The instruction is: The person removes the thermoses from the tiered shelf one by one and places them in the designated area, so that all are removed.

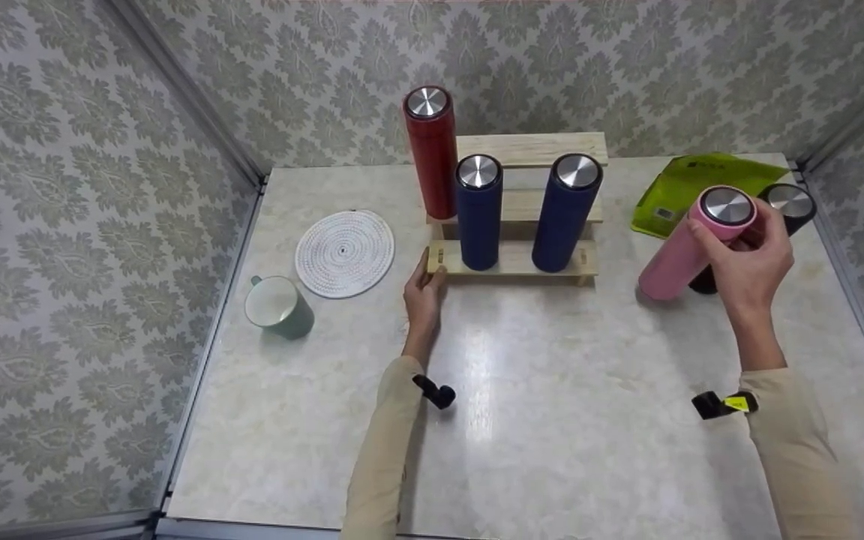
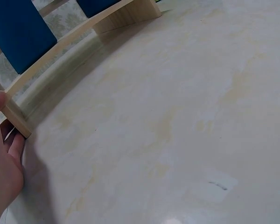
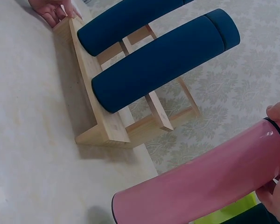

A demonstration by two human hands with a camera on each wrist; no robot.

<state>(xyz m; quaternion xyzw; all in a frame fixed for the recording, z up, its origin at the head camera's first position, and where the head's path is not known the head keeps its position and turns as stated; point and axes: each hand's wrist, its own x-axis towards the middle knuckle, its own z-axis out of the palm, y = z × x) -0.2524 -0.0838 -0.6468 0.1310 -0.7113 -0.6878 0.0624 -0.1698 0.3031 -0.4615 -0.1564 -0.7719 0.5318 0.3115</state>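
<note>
My right hand [image 1: 754, 262] grips a pink thermos bottle [image 1: 676, 259] around its upper end, just below the silver-topped lid. The bottle leans, and its base shows above the table surface in the right wrist view. With thumb and fingers, my left hand [image 1: 424, 300] holds the left front corner of a stepped wooden rack [image 1: 514, 257]. Two blue thermos bottles [image 1: 479, 217] [image 1: 567, 217] stand on the rack's lowest step. A red thermos bottle [image 1: 433, 157] is on a higher step at the left.
Behind the pink bottle stands a dark thermos bottle [image 1: 790, 204], partly hidden by my right hand. A green bag [image 1: 664, 196] lies at the back right. On the left are a round woven mat [image 1: 345, 253] and a pale green mug [image 1: 282, 309]. Patterned walls [image 1: 342, 82] border the table.
</note>
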